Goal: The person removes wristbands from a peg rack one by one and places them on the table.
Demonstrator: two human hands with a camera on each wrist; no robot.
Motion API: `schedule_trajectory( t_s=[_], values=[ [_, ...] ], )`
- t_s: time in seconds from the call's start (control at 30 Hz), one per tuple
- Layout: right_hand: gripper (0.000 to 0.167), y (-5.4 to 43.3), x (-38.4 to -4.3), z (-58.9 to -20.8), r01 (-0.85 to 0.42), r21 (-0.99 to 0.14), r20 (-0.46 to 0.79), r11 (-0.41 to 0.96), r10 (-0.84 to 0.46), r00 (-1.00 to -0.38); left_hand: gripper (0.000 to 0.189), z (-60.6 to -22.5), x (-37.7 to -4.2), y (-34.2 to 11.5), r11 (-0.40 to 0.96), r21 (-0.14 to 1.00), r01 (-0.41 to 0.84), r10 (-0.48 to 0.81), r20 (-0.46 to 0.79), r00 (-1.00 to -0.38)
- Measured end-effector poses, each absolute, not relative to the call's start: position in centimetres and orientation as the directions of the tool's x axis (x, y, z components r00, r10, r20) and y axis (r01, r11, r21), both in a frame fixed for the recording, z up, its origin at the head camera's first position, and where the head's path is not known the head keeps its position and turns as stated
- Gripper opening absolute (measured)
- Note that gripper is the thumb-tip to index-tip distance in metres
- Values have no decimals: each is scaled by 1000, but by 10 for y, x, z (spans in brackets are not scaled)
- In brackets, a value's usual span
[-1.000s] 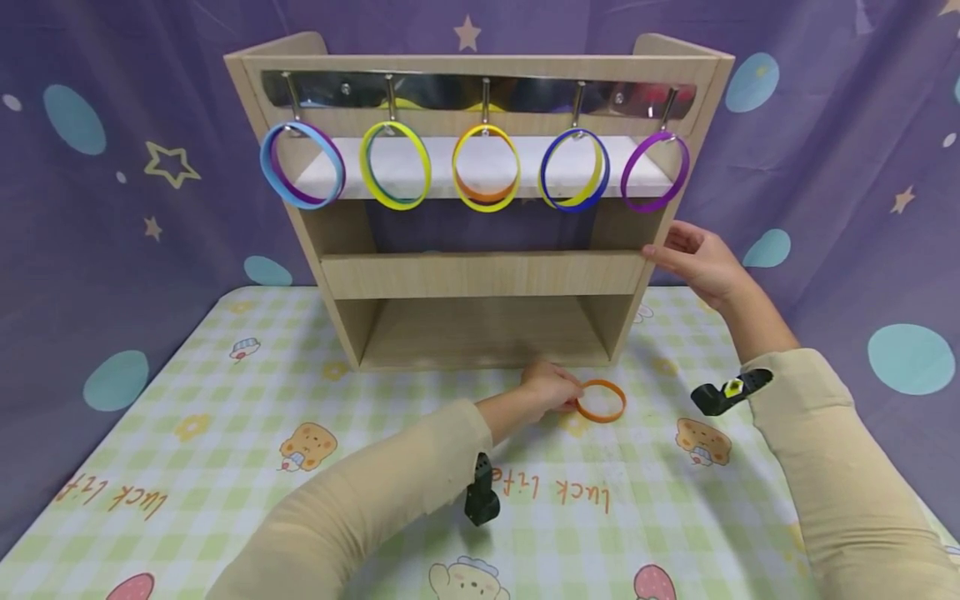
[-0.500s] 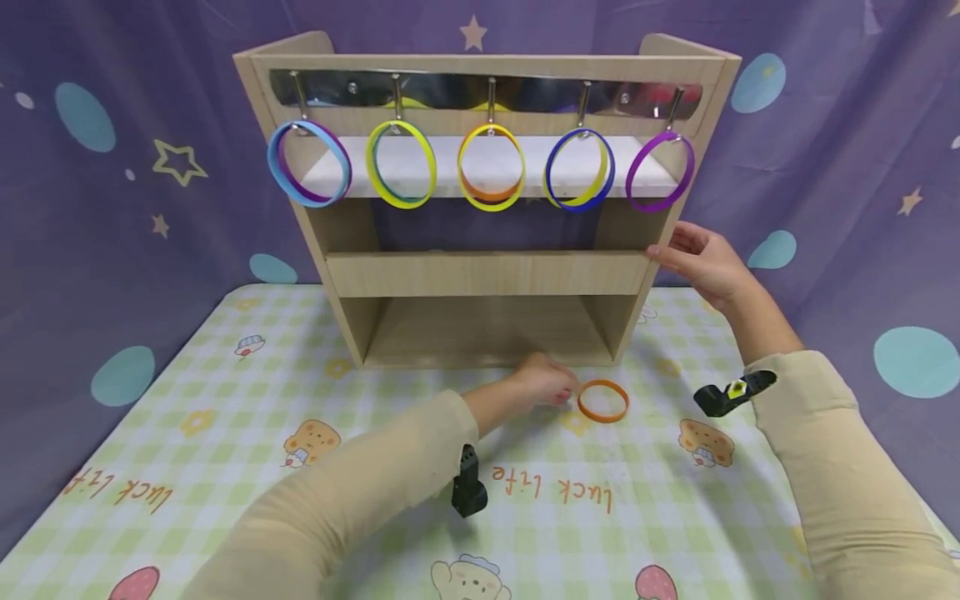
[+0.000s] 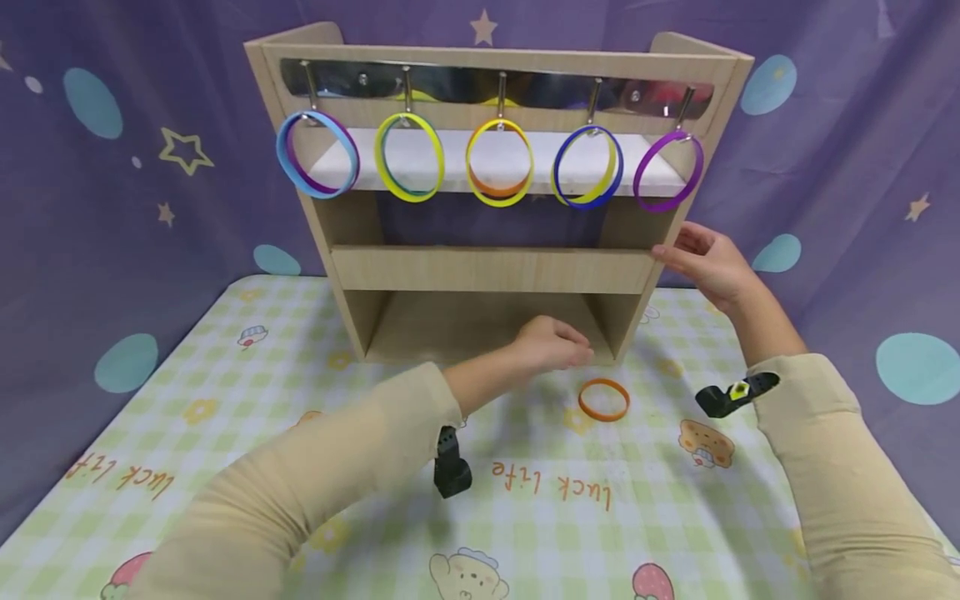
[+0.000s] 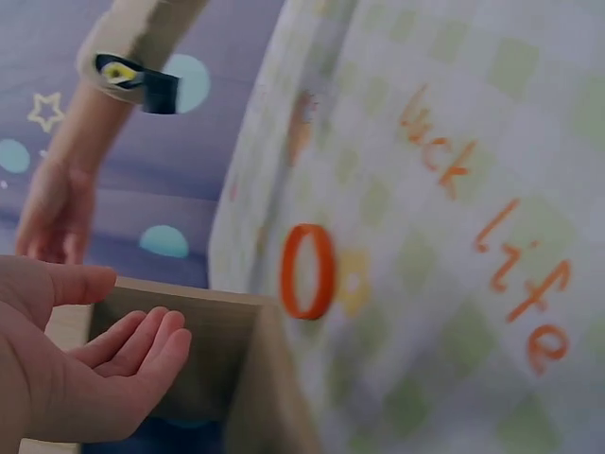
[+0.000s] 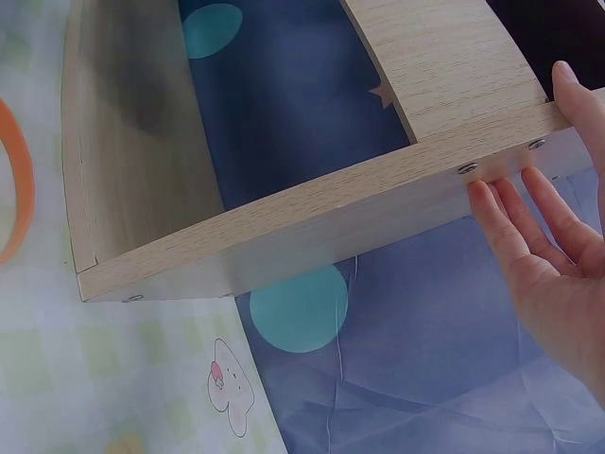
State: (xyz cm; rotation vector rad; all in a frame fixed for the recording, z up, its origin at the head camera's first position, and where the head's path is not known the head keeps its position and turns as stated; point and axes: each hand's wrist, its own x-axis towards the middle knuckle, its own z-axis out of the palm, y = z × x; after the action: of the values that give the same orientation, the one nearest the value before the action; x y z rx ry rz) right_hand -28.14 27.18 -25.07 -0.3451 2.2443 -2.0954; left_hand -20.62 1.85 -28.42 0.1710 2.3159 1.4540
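A wooden shelf rack (image 3: 491,271) stands on the table with a row of hooks on its front. My left hand (image 3: 553,343) is raised in front of its bottom compartment, fingers loosely bent and nothing in them; in the left wrist view the palm shows. Just below and right of this hand, an orange silicone wristband (image 3: 606,418) lies flat on the tablecloth. My right hand (image 3: 712,265) holds the rack's right side panel (image 5: 340,203), its thumb at the front edge and its fingertips against the outer face.
Wristbands hang from the hooks: light blue (image 3: 282,158) with purple, lime (image 3: 442,162) with teal, yellow (image 3: 468,162) with orange, blue (image 3: 585,204) with yellow, and a purple one (image 3: 660,207) at right. A purple patterned curtain (image 3: 97,225) surrounds the checked tablecloth (image 3: 540,533).
My left hand has let go of the orange wristband and lifted up and away from it. The wristband stays on the tablecloth. My right hand keeps its place on the rack.
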Motion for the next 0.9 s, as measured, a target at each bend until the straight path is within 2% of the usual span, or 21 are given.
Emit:
schedule_trajectory(
  t_s=[0.27, 0.57, 0.9],
  values=[
    [54, 272, -280, -250, -134, -989, 120, 61, -198, -973, 20, -250, -207, 16, 519, 855, 4, 294, -175, -940],
    [48, 271, -282, -251, -151, -987, 137, 57, -194, -971, 27, -218, -209, 17, 462, 885, 55, 346, -123, -930],
    [54, 271, -282, -252, -136, -987, 118, 87, -190, -975, 22, -186, -209, 29, 448, 878, 167, 343, 4, -939]
  ],
)
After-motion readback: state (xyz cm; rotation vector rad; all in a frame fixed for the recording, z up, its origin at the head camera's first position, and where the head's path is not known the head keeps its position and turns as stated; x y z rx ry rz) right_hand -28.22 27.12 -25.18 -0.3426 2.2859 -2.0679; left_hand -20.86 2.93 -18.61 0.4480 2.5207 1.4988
